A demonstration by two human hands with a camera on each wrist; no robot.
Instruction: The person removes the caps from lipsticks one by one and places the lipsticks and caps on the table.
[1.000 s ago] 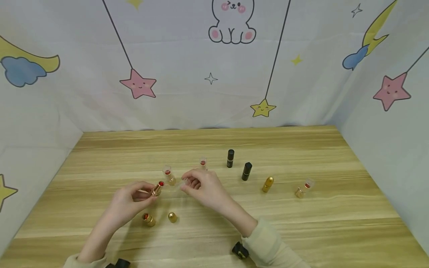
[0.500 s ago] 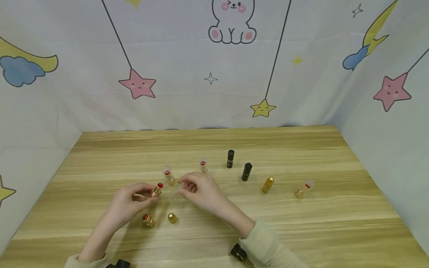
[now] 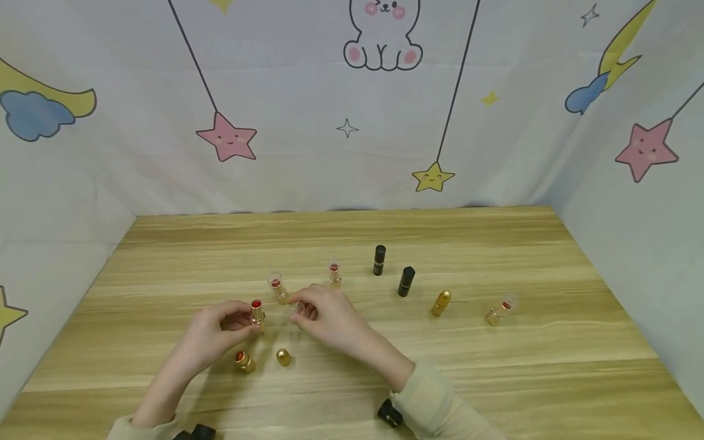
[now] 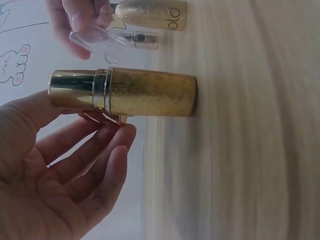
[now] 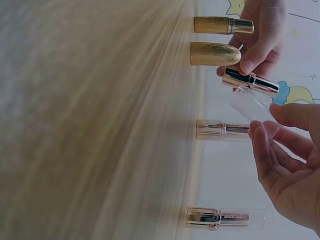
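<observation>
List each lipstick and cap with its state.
Rose-gold lipstick in the left hand: uncapped, red tip showing
Clear cap in the right hand: off, held
Front gold lipstick: uncapped, upright
Gold cap: off, standing upright
Left clear-topped lipstick: capped, upright
Middle clear-topped lipstick: capped, upright
Right clear-topped lipstick: capped, upright
Rear black lipstick: closed, upright
Front black lipstick: closed, upright
Bullet-shaped gold lipstick: closed, upright
</observation>
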